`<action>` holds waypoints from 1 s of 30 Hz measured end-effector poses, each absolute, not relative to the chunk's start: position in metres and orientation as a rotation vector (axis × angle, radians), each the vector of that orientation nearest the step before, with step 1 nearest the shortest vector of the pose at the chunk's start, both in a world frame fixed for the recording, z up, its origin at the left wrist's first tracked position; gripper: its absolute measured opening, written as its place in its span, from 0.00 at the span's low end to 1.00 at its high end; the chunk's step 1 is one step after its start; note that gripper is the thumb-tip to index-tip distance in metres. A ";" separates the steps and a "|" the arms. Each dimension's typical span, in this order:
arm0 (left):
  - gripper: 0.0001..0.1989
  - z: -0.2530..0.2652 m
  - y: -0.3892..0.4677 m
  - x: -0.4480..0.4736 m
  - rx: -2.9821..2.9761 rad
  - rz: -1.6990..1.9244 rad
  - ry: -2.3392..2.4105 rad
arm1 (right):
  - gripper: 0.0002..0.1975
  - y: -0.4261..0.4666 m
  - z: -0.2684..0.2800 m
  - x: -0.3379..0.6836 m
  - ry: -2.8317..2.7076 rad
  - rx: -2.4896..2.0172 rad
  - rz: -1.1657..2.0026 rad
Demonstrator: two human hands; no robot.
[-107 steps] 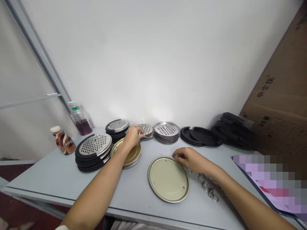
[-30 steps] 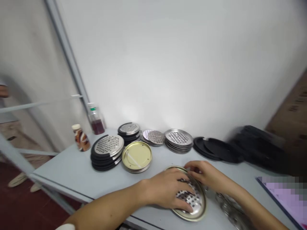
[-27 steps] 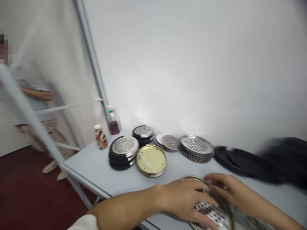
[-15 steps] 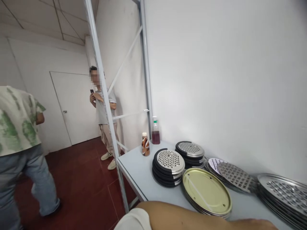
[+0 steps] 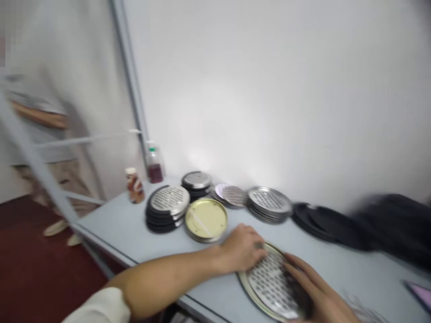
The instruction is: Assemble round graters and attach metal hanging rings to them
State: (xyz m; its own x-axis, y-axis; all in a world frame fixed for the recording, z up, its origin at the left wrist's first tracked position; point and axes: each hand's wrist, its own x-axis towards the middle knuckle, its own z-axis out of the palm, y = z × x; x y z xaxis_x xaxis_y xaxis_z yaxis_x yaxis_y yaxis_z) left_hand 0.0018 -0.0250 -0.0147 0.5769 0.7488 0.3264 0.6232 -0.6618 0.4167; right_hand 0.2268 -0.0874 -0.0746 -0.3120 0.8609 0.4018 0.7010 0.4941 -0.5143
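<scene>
A perforated round metal disc point(image 5: 271, 285) lies in a yellowish round plate at the table's near side. My left hand point(image 5: 240, 249) is closed at the disc's upper left edge, its fingers curled over the rim. From the right, my right hand point(image 5: 313, 287) grips the disc's edge, with its thumb side partly out of the frame. Beneath the right fingers a dark patch covers the disc's right part; motion blur hides what it is. Just left of my hands stands a stack of yellowish round plates point(image 5: 206, 218).
Stacked black-edged perforated discs point(image 5: 170, 199) stand at the left, with more metal discs point(image 5: 269, 199) along the wall. Black round pieces point(image 5: 332, 224) lie to the right. A brown bottle point(image 5: 134, 186) and a bottle of dark red liquid point(image 5: 155, 166) stand by the metal frame point(image 5: 129, 67). A person stands beyond it.
My view has swung right and down, bringing both hands and the disc between them into sight. The walking person at the left has gone out of view.
</scene>
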 end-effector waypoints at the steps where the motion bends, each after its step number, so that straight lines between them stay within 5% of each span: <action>1: 0.11 -0.014 -0.025 0.001 2.503 0.750 1.169 | 0.46 -0.092 -0.067 0.231 -2.160 -1.300 0.343; 4: 0.11 -0.013 -0.021 -0.002 2.376 0.826 1.198 | 0.52 -0.093 -0.046 0.226 -2.235 -1.369 0.403; 10: 0.10 -0.009 -0.019 -0.009 2.369 0.757 1.100 | 0.46 -0.095 -0.027 0.212 -2.281 -1.263 0.439; 23: 0.07 -0.016 -0.017 -0.004 2.425 0.823 1.122 | 0.51 -0.097 -0.033 0.218 -2.249 -1.270 0.438; 30: 0.07 -0.018 -0.020 -0.001 2.455 0.822 1.145 | 0.40 -0.096 -0.032 0.217 -2.281 -1.214 0.407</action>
